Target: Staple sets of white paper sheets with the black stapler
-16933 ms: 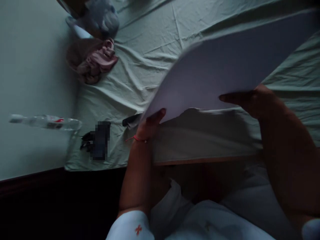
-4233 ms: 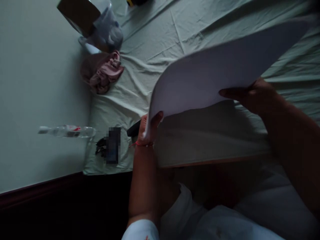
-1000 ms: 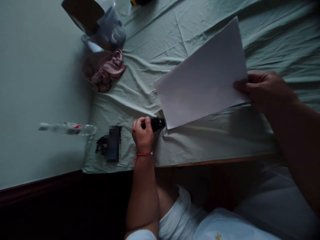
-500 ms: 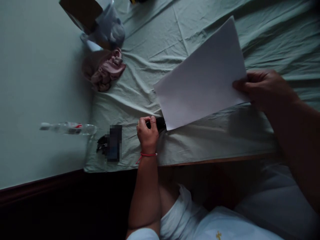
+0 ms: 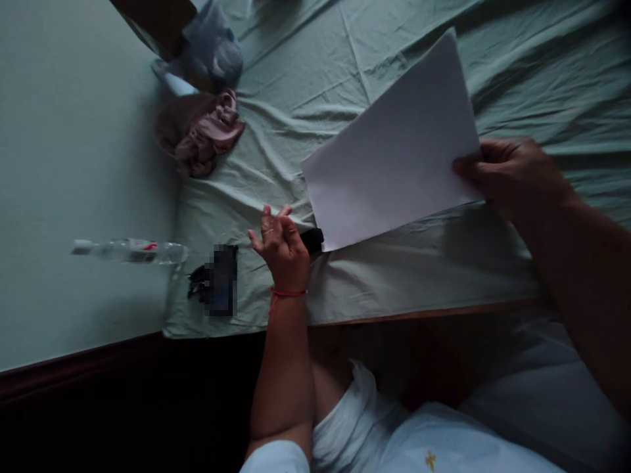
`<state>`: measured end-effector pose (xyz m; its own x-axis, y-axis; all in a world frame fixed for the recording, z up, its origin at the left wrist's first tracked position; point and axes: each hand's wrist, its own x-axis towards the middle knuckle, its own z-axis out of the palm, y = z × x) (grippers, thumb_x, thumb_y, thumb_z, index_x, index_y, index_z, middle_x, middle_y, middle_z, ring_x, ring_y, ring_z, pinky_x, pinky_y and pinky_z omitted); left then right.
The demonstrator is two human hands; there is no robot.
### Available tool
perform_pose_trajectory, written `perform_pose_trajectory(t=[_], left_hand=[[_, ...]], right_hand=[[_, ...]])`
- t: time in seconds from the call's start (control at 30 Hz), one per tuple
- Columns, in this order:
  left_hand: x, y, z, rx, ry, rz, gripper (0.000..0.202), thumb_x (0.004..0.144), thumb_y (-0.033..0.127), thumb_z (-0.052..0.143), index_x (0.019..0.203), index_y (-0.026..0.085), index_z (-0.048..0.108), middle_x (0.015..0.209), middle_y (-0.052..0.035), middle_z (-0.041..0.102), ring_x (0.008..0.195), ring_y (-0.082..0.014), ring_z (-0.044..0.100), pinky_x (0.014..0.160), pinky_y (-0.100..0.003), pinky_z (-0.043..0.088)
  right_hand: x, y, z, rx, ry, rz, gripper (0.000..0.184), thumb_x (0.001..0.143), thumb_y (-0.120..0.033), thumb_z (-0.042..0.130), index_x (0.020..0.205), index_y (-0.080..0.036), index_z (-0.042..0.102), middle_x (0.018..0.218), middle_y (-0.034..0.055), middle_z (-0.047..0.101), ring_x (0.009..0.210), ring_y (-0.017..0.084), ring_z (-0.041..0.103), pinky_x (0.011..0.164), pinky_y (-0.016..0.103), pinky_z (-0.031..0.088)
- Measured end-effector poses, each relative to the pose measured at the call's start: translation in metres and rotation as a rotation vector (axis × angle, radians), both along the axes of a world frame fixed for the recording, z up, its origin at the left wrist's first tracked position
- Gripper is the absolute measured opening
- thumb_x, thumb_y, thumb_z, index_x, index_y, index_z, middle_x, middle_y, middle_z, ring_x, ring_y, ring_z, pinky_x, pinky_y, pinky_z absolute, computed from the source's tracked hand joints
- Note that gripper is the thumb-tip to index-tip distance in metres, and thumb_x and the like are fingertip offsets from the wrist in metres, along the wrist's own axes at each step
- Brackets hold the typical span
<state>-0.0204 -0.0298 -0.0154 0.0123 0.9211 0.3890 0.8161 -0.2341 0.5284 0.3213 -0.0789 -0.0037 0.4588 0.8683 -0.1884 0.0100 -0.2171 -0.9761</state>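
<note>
A white sheet of paper point(image 5: 394, 151) hangs tilted over the wrinkled green cloth point(image 5: 305, 85) that covers the table. My right hand point(image 5: 513, 174) pinches the sheet's right edge, thumb on top. My left hand point(image 5: 280, 246) hovers over the cloth near the front edge. It wears a red wrist string, and its fingers are lifted and apart. A short black object point(image 5: 311, 238), perhaps a marker, lies just right of that hand and pokes out from behind it. Its far end sits under the paper's lower corner.
A crumpled pink cloth point(image 5: 207, 131) lies at the back left beside a plastic bag with a brown box point(image 5: 207, 46). A clear plastic bottle point(image 5: 128, 249) lies on the pale surface to the left. A dark blurred item point(image 5: 219, 279) sits near the cloth's front left corner.
My left hand let go of the paper, went down and gripped the black object. Now its fingers have loosened and lifted. My right hand keeps the sheet, now lower and flatter.
</note>
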Motion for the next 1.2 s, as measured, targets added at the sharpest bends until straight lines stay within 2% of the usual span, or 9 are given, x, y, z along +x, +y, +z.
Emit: perform_pose_trajectory(t=[0.07,0.17,0.3,0.5,0.7,0.77,0.87,1.07,1.2], left_hand=[[0.001,0.000,0.001,-0.102,0.119,-0.043,0.051,0.111,0.046,0.029,0.128,0.023,0.071,0.144,-0.0125,0.069,0.156,-0.0273,0.040,0.131,-0.061,-0.002],[0.001,0.001,0.003,-0.207,0.229,-0.124,0.063,0.111,0.053,0.020,0.127,0.024,0.074,0.145,-0.0113,0.069,0.157,-0.0288,0.039,0.130,-0.064,-0.001],[-0.002,0.003,0.008,-0.263,0.283,-0.188,0.063,0.109,0.058,0.020,0.138,0.029,0.068,0.156,-0.0075,0.059,0.158,-0.0299,0.036,0.129,-0.069,0.000],[-0.004,0.006,0.011,-0.317,0.340,-0.213,0.049,0.111,0.046,0.028,0.143,0.036,0.064,0.159,-0.0032,0.056,0.160,-0.0283,0.033,0.128,-0.071,-0.002],[-0.006,0.007,0.013,-0.367,0.443,-0.254,0.047,0.109,0.033,0.035,0.152,0.033,0.056,0.167,-0.0029,0.045,0.162,-0.0272,0.027,0.128,-0.071,-0.003],[-0.004,0.005,0.014,-0.370,0.469,-0.248,0.049,0.109,0.032,0.035,0.155,0.033,0.052,0.170,-0.0023,0.040,0.163,-0.0276,0.023,0.128,-0.071,-0.002],[-0.001,0.002,0.012,-0.334,0.493,-0.209,0.050,0.108,0.032,0.036,0.156,0.034,0.052,0.171,-0.0017,0.037,0.164,-0.0289,0.019,0.128,-0.071,-0.003],[0.003,-0.002,0.005,-0.285,0.483,-0.139,0.044,0.107,0.040,0.043,0.145,0.037,0.064,0.170,-0.0007,0.040,0.165,-0.0342,0.014,0.126,-0.073,-0.006],[0.010,-0.010,0.003,-0.228,0.431,-0.004,0.040,0.105,0.043,0.049,0.135,0.031,0.072,0.168,-0.0070,0.044,0.164,-0.0388,0.014,0.125,-0.076,-0.005]], right_hand=[[-0.001,0.000,0.000,-0.027,0.007,-0.019,0.017,0.086,-0.005,0.070,0.098,-0.014,0.079,0.069,-0.0027,0.062,0.055,0.001,0.048,0.047,0.013,0.031],[-0.005,0.000,0.005,-0.047,0.005,-0.044,0.015,0.087,-0.005,0.070,0.095,-0.013,0.079,0.070,-0.0028,0.062,0.055,0.001,0.047,0.048,0.012,0.033],[-0.007,0.001,0.006,-0.046,0.025,-0.052,0.016,0.087,-0.002,0.067,0.092,-0.013,0.079,0.068,-0.0030,0.062,0.055,0.000,0.046,0.048,0.011,0.033],[-0.002,0.001,0.000,-0.011,0.004,-0.006,0.014,0.087,-0.005,0.068,0.094,-0.012,0.078,0.066,-0.0034,0.061,0.055,-0.001,0.045,0.047,0.009,0.030],[-0.010,-0.001,0.014,-0.134,-0.098,0.016,0.012,0.094,-0.011,0.067,0.101,-0.010,0.076,0.070,-0.0038,0.062,0.055,-0.005,0.043,0.053,0.011,0.030],[-0.011,-0.001,0.017,-0.171,-0.110,0.011,0.014,0.094,-0.008,0.065,0.103,-0.010,0.076,0.069,-0.0048,0.060,0.053,-0.006,0.040,0.053,0.012,0.028],[-0.010,0.000,0.015,-0.144,-0.075,-0.006,0.014,0.092,-0.006,0.065,0.099,-0.010,0.077,0.063,-0.0057,0.056,0.051,-0.006,0.039,0.050,0.011,0.026],[-0.007,-0.001,0.006,-0.046,-0.018,0.001,0.019,0.089,-0.003,0.065,0.094,-0.014,0.080,0.063,-0.0050,0.057,0.053,-0.002,0.043,0.048,0.012,0.029],[-0.005,-0.002,0.004,-0.070,-0.090,-0.007,0.018,0.090,-0.008,0.068,0.101,-0.015,0.080,0.069,-0.0043,0.061,0.056,-0.002,0.044,0.051,0.013,0.031]])
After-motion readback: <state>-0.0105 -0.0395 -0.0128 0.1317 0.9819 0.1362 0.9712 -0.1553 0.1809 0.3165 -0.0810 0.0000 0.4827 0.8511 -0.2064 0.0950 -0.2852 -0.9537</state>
